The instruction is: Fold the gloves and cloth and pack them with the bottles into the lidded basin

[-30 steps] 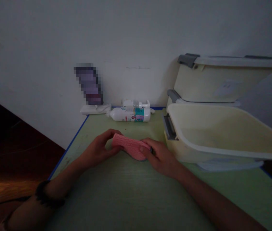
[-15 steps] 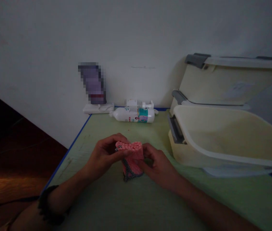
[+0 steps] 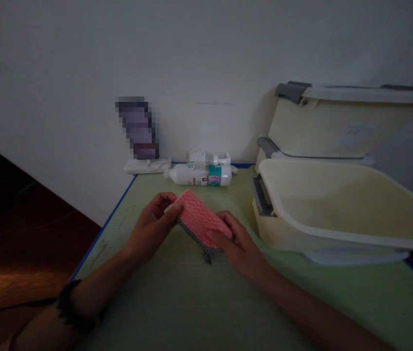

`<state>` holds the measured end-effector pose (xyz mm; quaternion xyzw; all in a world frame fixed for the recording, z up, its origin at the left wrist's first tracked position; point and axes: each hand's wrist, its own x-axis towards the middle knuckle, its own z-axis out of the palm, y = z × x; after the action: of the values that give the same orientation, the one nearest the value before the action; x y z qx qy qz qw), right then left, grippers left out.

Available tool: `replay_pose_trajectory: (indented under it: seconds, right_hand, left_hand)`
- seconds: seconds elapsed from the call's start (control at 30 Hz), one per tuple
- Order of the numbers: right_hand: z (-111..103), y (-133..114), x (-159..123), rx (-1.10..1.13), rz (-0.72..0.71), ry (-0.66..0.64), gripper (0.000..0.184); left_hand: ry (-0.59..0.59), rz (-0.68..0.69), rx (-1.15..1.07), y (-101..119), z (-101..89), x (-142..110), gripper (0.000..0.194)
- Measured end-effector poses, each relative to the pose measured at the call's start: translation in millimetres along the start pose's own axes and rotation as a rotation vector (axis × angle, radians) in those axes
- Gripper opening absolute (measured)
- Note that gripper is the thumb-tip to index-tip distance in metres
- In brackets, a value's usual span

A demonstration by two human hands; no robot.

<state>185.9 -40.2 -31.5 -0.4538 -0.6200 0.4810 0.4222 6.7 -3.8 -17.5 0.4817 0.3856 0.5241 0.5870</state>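
A folded pink cloth (image 3: pixel 199 216) with a black-and-white checked edge is held tilted above the green table (image 3: pixel 177 302). My left hand (image 3: pixel 155 219) pinches its upper left corner, thumb on top. On the lower right end, my right hand (image 3: pixel 241 246) grips it, the thumb lying across its face. A small dark tag or loop hangs from the checked edge. The fingers beneath the cloth are mostly hidden.
Behind the hands, a white bottle (image 3: pixel 199 175) lies on its side before a clear pump bottle (image 3: pixel 206 158). A blurred-out upright device (image 3: pixel 139 129) stands on a white power strip (image 3: pixel 146 166). At right sits an open cream bin (image 3: pixel 294 239), its lid (image 3: pixel 323 124) raised.
The cloth has turned from hanging upright with its folded top edge showing to lying slantwise, its broad pink face up. Both hands still hold it, my left thumb now at its corner.
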Motion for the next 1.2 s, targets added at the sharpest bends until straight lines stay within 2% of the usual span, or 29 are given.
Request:
replay_pose_trajectory:
  seconds: [0.07,0.13,0.2,0.27,0.33,0.43,0.5,0.6,0.7,0.77,0.83,0.9,0.97,1.03,1.2]
  right_hand:
    - [-1.2,2.3,2.3,-0.033,-0.006,0.060,0.014]
    - [-2.1,2.5,2.5,-0.105,-0.023,0.066,0.017]
    - [-3.2,-0.5,-0.1,-0.154,-0.047,0.039,0.021]
    - [-4.8,-6.8,-4.4,-0.121,-0.065,-0.025,0.023]
    - [-6.8,-14.8,-7.9,0.034,-0.037,-0.175,0.023]
    - [-9.3,-28.1,-9.0,0.393,0.088,-0.386,0.038]
    - [-10.9,-39.0,-8.5,0.569,0.232,-0.426,0.042]
    - [-15.3,-57.8,-11.8,0.714,0.416,-0.475,0.036]
    - [-22.6,-72.7,-21.3,0.769,0.417,-0.534,0.051]
    - [-27.7,-78.0,-27.1,0.699,0.325,-0.462,0.045]
    - [-32.1,-81.2,-29.1,0.516,0.177,-0.316,0.038]
    - [-35.4,-84.8,-25.7,0.251,0.029,-0.169,0.037]
    - [-38.0,-90.2,-17.4,-0.026,-0.069,-0.074,0.041]
    - [-40.8,-97.6,-6.1,-0.262,-0.113,-0.046,0.039]
    - [-47.4,-118.2,18.0,-0.635,-0.200,-0.051,0.020]
  left_hand:
    - [-0.109,-0.052,0.078,2.6,-6.4,3.3,0.031]
    - [-0.239,-0.101,0.210,3.9,-15.2,7.0,0.040]
    - [-0.338,-0.107,0.323,3.6,-24.4,10.3,0.030]
    - [-0.378,-0.030,0.343,3.7,-31.5,12.0,0.016]
    - [-0.417,0.085,0.294,7.0,-34.2,11.2,0.012]
    - [-0.494,0.253,0.254,21.7,-27.1,4.5,0.007]
    - [-0.526,0.388,0.303,36.8,-16.0,-1.9,0.003]
    - [-0.625,0.548,0.410,61.3,3.1,-8.6,0.006]
    - [-0.674,0.588,0.533,79.9,15.3,-4.8,0.010]
    - [-0.633,0.539,0.572,86.6,17.2,4.4,0.004]
    - [-0.608,0.404,0.508,90.9,15.9,17.0,0.027]
    - [-0.691,0.184,0.403,95.9,15.2,29.7,0.043]
    - [-0.827,0.044,0.401,103.8,17.7,39.4,0.056]
    - [-0.881,0.054,0.520,113.6,23.3,44.7,0.058]
    - [-0.694,0.221,0.752,129.5,31.0,42.3,0.013]
